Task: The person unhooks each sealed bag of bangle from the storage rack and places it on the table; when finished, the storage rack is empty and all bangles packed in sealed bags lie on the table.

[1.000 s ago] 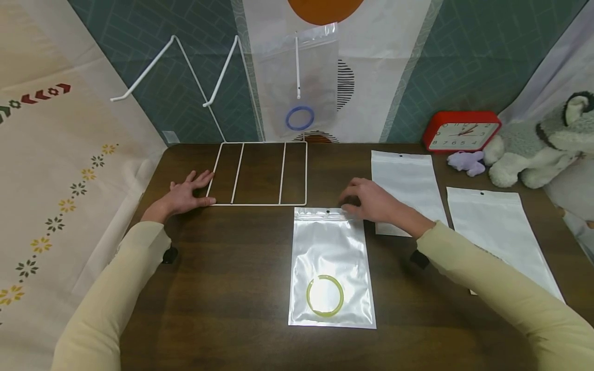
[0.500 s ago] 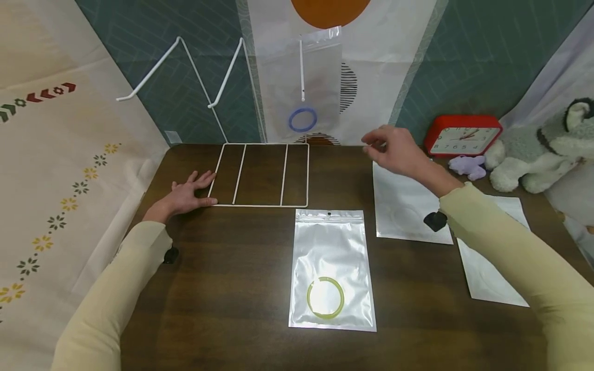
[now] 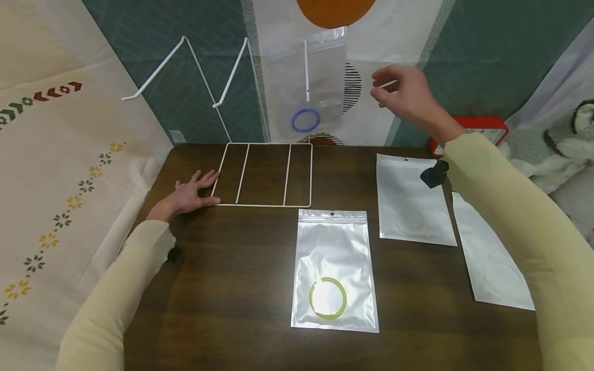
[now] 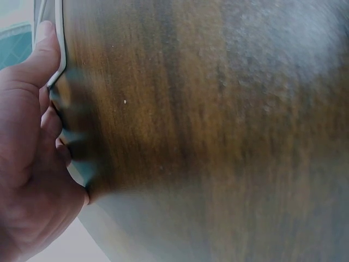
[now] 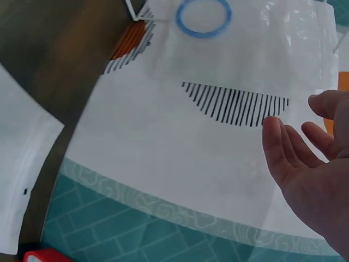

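Observation:
A white wire rack (image 3: 264, 206) stands on the table, with hooks rising behind it. My left hand (image 3: 192, 195) rests spread on the left corner of its base; in the left wrist view the thumb (image 4: 46, 41) lies against the wire. From the rack's right hook hangs a clear zip bag (image 3: 327, 62) with a blue ring (image 3: 306, 119) low in it. To the right of this bag and apart from it, my right hand (image 3: 401, 93) is in the air, fingers loosely bent, holding nothing. A silver zip bag (image 3: 331, 247) with a yellow-green ring (image 3: 328, 298) lies in front of the rack.
Two more white pouches (image 3: 413, 198) (image 3: 496, 268) lie on the right of the dark wooden table (image 3: 223, 299). A red clock (image 3: 482, 123) and a grey plush toy (image 3: 566, 139) sit at the back right, partly behind the right arm. A patterned cloth (image 3: 394, 31) hangs behind.
My right hand has let go of the silver bag's top edge and risen up and back, toward the right side of the hanging bag. The left hand stays on the rack.

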Demonstrator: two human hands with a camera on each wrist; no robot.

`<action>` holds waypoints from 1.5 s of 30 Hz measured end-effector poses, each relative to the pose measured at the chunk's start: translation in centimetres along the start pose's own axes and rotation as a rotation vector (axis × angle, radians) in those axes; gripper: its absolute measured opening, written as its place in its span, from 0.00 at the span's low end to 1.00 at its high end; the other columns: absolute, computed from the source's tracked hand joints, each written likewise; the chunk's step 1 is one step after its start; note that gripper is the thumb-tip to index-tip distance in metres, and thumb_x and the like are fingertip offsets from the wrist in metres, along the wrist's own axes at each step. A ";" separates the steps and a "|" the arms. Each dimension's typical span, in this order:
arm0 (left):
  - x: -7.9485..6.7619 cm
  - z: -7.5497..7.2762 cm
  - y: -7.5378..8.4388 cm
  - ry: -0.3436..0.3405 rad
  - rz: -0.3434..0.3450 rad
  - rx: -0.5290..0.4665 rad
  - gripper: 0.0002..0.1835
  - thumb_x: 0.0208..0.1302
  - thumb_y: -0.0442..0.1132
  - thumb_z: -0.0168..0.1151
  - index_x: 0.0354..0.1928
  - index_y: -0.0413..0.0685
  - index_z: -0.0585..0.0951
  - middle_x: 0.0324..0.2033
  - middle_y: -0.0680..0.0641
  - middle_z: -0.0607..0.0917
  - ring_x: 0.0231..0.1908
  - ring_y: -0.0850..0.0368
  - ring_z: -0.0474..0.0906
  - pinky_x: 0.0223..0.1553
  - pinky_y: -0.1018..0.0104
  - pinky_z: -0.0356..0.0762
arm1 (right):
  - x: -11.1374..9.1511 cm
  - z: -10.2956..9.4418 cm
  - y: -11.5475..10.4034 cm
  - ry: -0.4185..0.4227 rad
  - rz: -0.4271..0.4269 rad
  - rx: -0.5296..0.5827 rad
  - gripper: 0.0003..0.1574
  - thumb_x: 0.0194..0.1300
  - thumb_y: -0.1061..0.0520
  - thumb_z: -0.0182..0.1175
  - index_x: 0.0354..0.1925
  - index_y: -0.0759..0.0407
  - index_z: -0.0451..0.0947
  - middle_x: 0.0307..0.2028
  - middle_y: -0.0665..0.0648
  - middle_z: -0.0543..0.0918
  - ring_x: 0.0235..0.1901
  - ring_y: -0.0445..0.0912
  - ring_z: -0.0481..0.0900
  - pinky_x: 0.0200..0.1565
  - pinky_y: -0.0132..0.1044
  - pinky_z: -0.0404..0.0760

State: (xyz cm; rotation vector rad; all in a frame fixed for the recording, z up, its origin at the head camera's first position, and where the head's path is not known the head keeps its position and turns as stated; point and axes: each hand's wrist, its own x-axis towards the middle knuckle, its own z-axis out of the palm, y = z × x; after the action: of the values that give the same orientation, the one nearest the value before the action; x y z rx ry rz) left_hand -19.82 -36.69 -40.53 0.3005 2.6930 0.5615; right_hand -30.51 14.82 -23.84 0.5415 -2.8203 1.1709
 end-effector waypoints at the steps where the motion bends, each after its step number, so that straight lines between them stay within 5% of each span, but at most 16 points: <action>1: 0.0 0.0 0.0 0.001 0.000 0.002 0.47 0.71 0.56 0.60 0.80 0.48 0.47 0.79 0.41 0.42 0.75 0.35 0.28 0.59 0.21 0.24 | 0.3 -0.1 -0.1 0.002 0.003 0.015 0.31 0.74 0.50 0.55 0.70 0.60 0.68 0.63 0.62 0.74 0.53 0.54 0.79 0.56 0.40 0.78; 16: -0.5 -0.4 0.8 0.006 -0.004 -0.002 0.47 0.70 0.56 0.60 0.80 0.48 0.47 0.78 0.40 0.43 0.75 0.34 0.29 0.59 0.21 0.24 | 4.0 -1.3 -2.2 0.062 0.013 0.224 0.33 0.75 0.54 0.55 0.74 0.50 0.62 0.70 0.56 0.66 0.64 0.49 0.72 0.61 0.35 0.71; 25: 0.0 0.0 1.4 0.012 0.008 -0.002 0.48 0.69 0.58 0.61 0.80 0.48 0.48 0.79 0.41 0.44 0.75 0.36 0.29 0.60 0.21 0.24 | 4.9 -1.0 -3.3 0.083 -0.019 0.235 0.34 0.74 0.56 0.55 0.75 0.51 0.61 0.70 0.57 0.66 0.67 0.47 0.69 0.63 0.34 0.68; 45: 0.4 0.6 2.1 0.002 0.006 -0.001 0.48 0.69 0.59 0.60 0.80 0.50 0.47 0.79 0.42 0.43 0.75 0.36 0.28 0.60 0.23 0.22 | 6.0 -0.6 -3.6 0.125 0.022 0.385 0.34 0.70 0.57 0.63 0.71 0.51 0.67 0.64 0.55 0.75 0.60 0.46 0.74 0.62 0.30 0.67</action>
State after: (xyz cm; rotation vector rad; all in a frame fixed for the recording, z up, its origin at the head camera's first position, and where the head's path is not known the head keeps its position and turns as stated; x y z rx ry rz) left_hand -19.73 -34.54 -40.27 0.3078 2.6944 0.5657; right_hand -35.04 11.05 -19.89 0.4346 -2.5120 1.7005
